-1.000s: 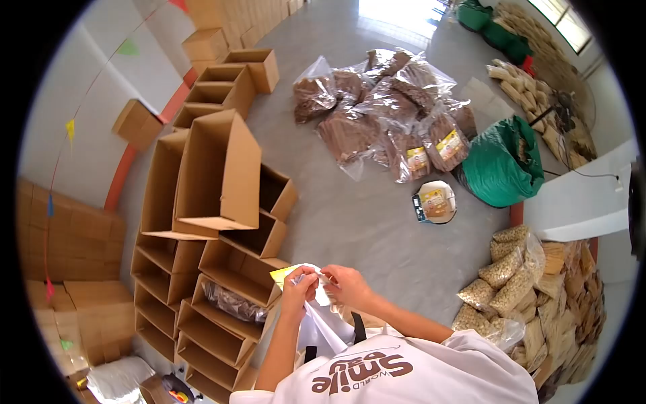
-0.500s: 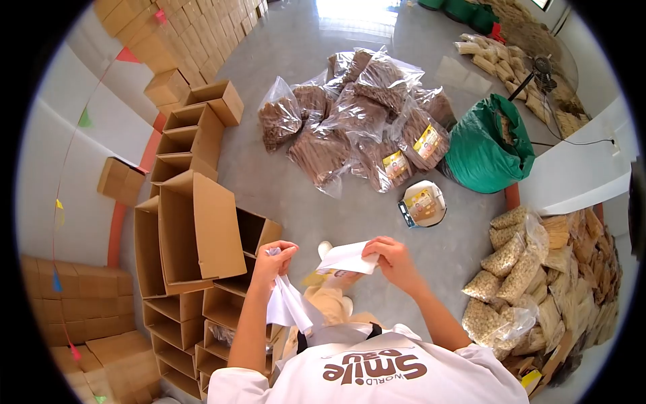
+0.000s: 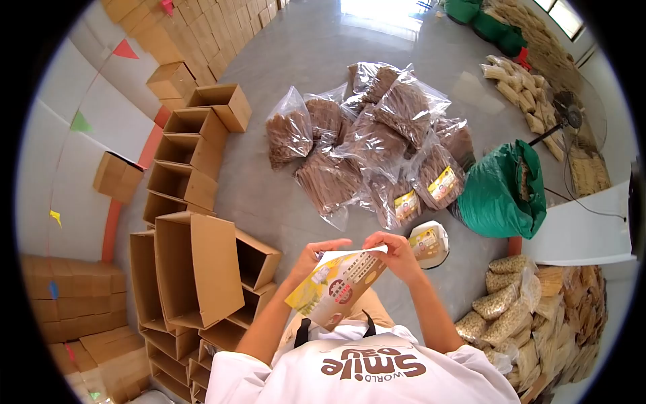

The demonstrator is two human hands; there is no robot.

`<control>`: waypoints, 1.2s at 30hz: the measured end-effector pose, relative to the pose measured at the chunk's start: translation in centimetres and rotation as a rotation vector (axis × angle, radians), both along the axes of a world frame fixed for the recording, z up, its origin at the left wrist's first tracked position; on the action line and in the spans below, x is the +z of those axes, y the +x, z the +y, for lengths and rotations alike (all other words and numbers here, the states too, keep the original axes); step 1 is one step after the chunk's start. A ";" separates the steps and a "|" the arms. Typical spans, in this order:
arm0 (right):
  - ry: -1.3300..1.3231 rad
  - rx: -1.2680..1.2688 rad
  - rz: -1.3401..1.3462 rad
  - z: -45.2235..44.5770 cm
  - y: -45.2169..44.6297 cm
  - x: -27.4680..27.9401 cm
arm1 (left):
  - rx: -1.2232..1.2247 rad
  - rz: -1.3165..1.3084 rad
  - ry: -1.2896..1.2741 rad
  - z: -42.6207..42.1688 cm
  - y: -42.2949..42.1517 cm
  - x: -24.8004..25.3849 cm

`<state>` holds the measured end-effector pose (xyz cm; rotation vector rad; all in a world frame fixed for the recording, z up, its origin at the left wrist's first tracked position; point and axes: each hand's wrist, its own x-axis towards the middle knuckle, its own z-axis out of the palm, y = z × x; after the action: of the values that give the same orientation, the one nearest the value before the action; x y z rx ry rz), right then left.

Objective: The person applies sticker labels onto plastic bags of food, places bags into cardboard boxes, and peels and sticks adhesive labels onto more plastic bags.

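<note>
A printed yellow-and-brown label sheet (image 3: 340, 286) is spread in front of my chest, its printed face tilted up toward me. My right hand (image 3: 396, 254) pinches its upper right corner, where a strip of white underside shows. At its upper left edge is my left hand (image 3: 316, 259), one finger stretched along the top. A bit of pale white paper (image 3: 319, 255) shows in the left hand's grip; the rest of that paper is hidden behind the label. Just beyond my right hand stands an open container (image 3: 441, 252) with similar printed labels in it.
Clear plastic bags of brown sticks (image 3: 370, 145) lie heaped on the floor ahead, two with labels. Open cardboard boxes (image 3: 219, 269) line my left. A green sack (image 3: 505, 192) and a fan (image 3: 568, 111) stand to the right, near bags of pale pieces (image 3: 505, 303).
My hands have come together, and the label has turned so its printed face shows. The white paper that hung from my left hand is now mostly hidden. The view has shifted slightly.
</note>
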<state>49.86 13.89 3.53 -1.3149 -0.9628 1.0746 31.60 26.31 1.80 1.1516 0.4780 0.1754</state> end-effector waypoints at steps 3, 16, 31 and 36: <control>-0.042 -0.092 0.173 2.1 1.8 -2.4 | 0.002 -0.041 -0.104 1.4 1.1 -4.1; -0.380 -0.214 0.099 16.9 14.8 -21.1 | 0.482 0.784 0.145 11.4 -3.1 -14.8; -0.369 -0.149 -0.576 30.7 18.4 -47.8 | 0.660 1.194 0.243 23.1 1.9 -42.8; -0.379 -0.040 -0.652 34.8 19.9 -53.9 | 0.568 1.295 0.386 26.0 5.6 -51.2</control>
<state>69.76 48.68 -50.36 -2.0614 -1.2307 0.8271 37.24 52.28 -49.38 1.3795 1.9900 -0.0218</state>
